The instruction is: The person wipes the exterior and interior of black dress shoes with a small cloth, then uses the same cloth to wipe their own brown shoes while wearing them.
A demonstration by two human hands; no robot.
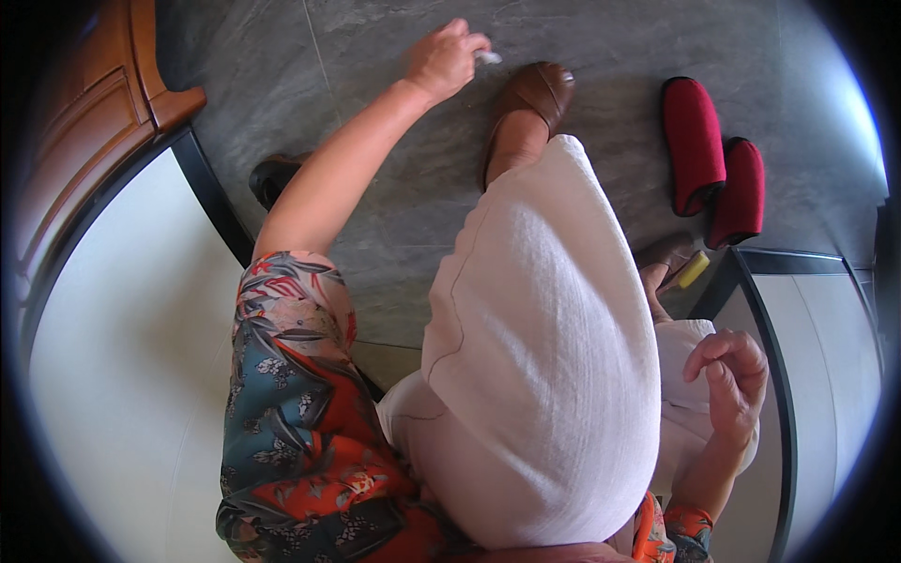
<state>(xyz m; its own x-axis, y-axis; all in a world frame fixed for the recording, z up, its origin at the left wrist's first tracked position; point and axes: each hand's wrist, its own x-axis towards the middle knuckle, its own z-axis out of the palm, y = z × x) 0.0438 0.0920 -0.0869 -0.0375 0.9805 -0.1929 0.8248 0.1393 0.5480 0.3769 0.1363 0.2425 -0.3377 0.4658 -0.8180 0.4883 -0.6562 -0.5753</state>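
My left hand [445, 65] is stretched out low over the floor, its fingers closed on a small white wad [488, 56], perhaps tissue or cloth; blur hides the detail. Just right of it is a brown leather shoe [540, 88], worn on my left foot. My right hand [732, 383] hovers over my right thigh, loosely curled, thumb apart from the fingers, with nothing visible in it. Ahead of that hand, a brush with yellow bristles [693, 270] lies against the other brown shoe [672, 250] on my right foot. White trousers [549, 338] cover my legs.
Two red slippers [697, 151] with black edging lie on the grey tiled floor [605, 35]. A dark shoe [271, 179] is partly behind my left forearm. White panels with dark frames [809, 317] stand at right and left [120, 317]. Carved wooden furniture [105, 105] fills the upper left.
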